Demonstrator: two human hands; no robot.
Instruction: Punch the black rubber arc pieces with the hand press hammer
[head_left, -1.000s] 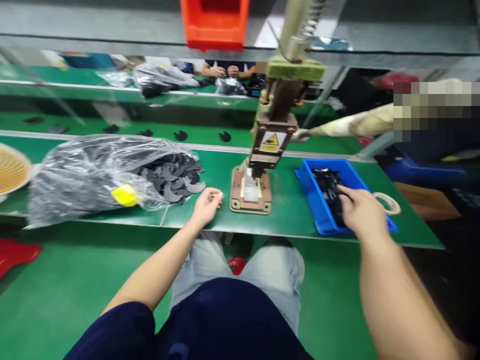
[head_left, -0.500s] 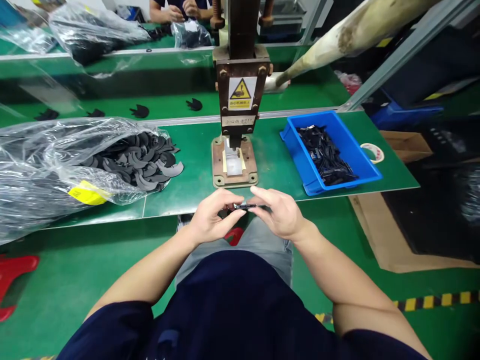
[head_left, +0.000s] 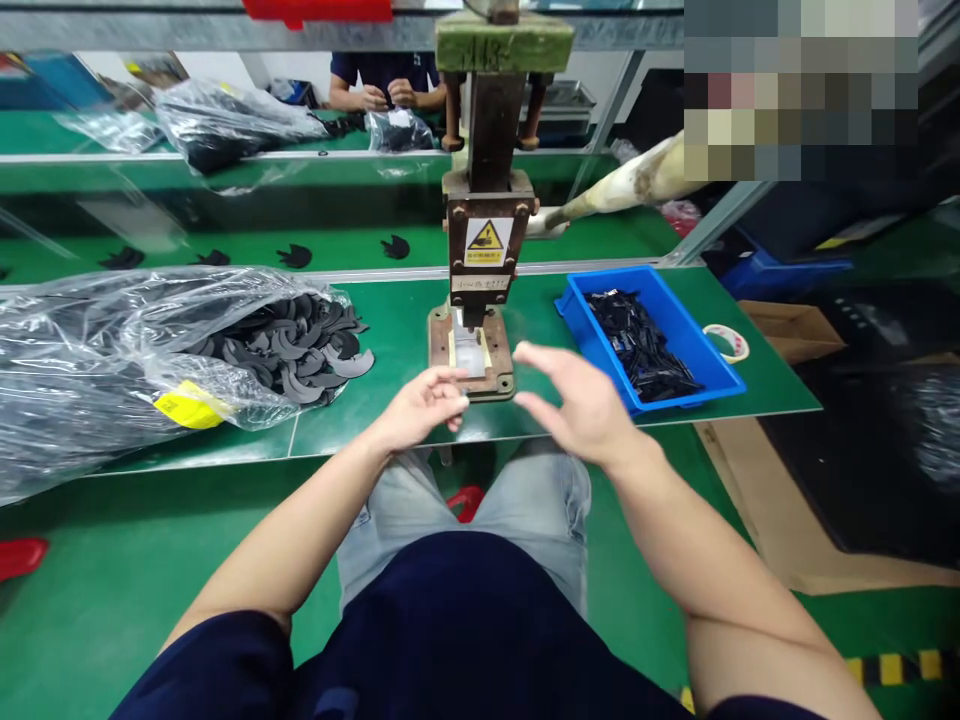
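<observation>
My left hand [head_left: 421, 408] is at the front edge of the bench, just before the base of a press [head_left: 491, 230]. Its thumb and fingertips are pinched together; whatever sits between them is too small to make out. My right hand [head_left: 577, 400], slightly blurred, is held open between the press base and a blue bin [head_left: 686, 398], thumb and fingers apart with nothing seen in them. Thin black parts [head_left: 637, 340] fill the bin. A pale metal fixture [head_left: 469, 355] lies on the press base under the ram.
Left on the bench, a clear plastic bag [head_left: 97, 370] spills dark curved pieces [head_left: 300, 345]. A tape roll [head_left: 726, 343] lies right of the bin. Several black pieces [head_left: 294, 256] lie behind the bench's rail. Across, a person's hands [head_left: 388, 95] work above another bag.
My hands have parted; the thin black part held between them no longer shows. The right hand has opened and moved slightly up and right. The view has tilted upward.
</observation>
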